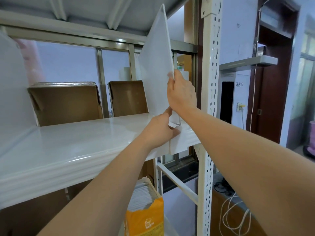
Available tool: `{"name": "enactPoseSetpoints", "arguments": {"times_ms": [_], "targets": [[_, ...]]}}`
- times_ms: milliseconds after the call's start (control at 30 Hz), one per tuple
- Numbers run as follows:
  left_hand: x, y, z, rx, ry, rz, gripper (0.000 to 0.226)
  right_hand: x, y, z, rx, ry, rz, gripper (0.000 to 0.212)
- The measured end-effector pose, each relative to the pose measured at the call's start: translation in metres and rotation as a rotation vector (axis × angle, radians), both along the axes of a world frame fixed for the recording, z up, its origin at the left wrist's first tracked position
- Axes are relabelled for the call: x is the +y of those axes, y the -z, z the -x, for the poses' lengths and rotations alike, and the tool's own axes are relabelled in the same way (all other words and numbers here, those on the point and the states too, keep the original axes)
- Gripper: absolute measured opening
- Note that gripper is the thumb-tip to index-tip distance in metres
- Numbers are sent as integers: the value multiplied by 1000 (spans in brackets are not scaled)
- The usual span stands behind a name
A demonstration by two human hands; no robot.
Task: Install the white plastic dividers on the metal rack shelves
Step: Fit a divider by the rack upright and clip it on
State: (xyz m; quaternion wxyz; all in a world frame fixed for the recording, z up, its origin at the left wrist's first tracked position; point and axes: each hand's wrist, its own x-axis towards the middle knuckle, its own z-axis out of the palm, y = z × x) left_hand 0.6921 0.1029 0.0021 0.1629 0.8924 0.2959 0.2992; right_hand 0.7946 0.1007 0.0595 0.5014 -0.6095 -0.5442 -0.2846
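Note:
A white plastic divider [156, 65] stands upright near the right end of the white metal shelf [68, 147], its top reaching up under the shelf above. My right hand [181, 92] grips the divider's front edge about halfway up. My left hand [160, 132] is closed around the divider's bottom clip at the shelf's front lip, thumb on the lip and index finger along the divider. Another white divider [12, 92] stands at the far left of the same shelf.
The rack's perforated white upright [210, 99] rises just right of my hands. Two brown cardboard boxes [68, 103] stand behind the shelf. Below are an orange bag [144, 217] with white sheets and a coil of white cord [235, 215].

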Motion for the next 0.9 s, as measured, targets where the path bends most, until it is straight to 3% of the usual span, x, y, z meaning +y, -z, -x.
{"name": "enactPoseSetpoints", "arguments": {"times_ms": [333, 900], "targets": [[-6, 0, 2, -18, -19, 3, 69, 3, 5, -3, 153, -63, -61, 29], [-8, 2, 0, -94, -47, -15, 60, 3, 5, 2, 80, -31, 0, 31]]}}
